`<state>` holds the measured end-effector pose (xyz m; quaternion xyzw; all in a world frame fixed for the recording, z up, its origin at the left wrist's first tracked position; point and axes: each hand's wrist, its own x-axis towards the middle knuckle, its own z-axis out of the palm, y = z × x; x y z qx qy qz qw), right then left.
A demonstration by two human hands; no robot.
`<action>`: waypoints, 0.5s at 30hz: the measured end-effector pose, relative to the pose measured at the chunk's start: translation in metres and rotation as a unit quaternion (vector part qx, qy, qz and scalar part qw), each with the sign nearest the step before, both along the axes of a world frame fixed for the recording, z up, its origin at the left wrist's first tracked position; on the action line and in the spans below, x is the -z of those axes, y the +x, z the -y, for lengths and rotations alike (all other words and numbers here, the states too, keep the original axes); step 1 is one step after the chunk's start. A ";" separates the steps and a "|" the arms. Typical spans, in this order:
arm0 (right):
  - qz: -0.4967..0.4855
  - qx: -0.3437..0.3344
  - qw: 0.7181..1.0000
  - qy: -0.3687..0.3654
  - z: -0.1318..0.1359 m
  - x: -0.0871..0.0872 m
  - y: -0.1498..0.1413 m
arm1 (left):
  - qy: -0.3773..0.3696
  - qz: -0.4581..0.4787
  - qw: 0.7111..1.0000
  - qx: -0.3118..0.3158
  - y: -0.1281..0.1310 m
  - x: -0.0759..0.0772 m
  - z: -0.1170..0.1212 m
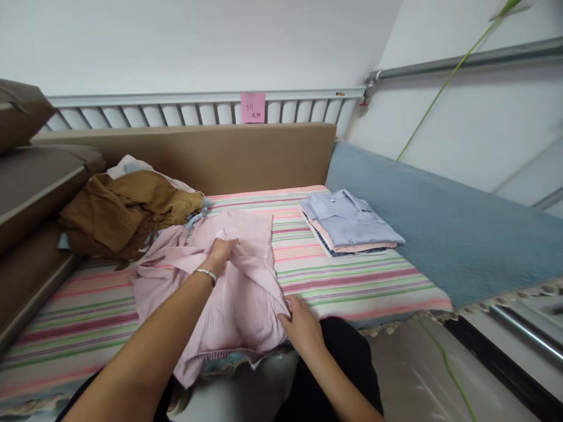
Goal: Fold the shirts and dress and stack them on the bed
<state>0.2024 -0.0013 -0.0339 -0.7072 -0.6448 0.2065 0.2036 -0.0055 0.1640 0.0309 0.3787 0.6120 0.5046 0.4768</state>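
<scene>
Shirt [248, 293], pink and spread on the near left of the striped cloth [338, 284], looks light, soft and limp, so its edges should give the surest hold. Left hand [221, 253] reaches across it, fingers curled closed around a fold; right hand [304, 323], lower, pinches its near right edge, thumb and fingertips nearly together

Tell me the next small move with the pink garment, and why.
Perhaps the left hand should smooth the pink garment out leftward: its left side lies bunched in folds, while the right hand touches the straighter right edge.
</scene>
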 end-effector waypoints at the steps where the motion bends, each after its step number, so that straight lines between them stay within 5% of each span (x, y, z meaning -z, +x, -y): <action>1: -0.010 0.009 1.000 -0.019 0.000 0.001 0.000 | -0.002 -0.013 1.000 0.010 0.003 -0.008 -0.002; 5: -0.097 0.030 0.993 -0.056 -0.009 0.012 0.008 | 0.011 -0.046 0.998 0.049 0.006 -0.042 -0.007; 9: -0.141 0.036 0.989 0.031 -0.006 0.008 0.007 | 0.024 -0.063 0.994 0.092 -0.003 -0.063 -0.007; 15: -0.072 -0.011 0.993 0.091 0.006 -0.030 -0.023 | -0.004 -0.106 0.992 0.075 -0.033 -0.051 -0.006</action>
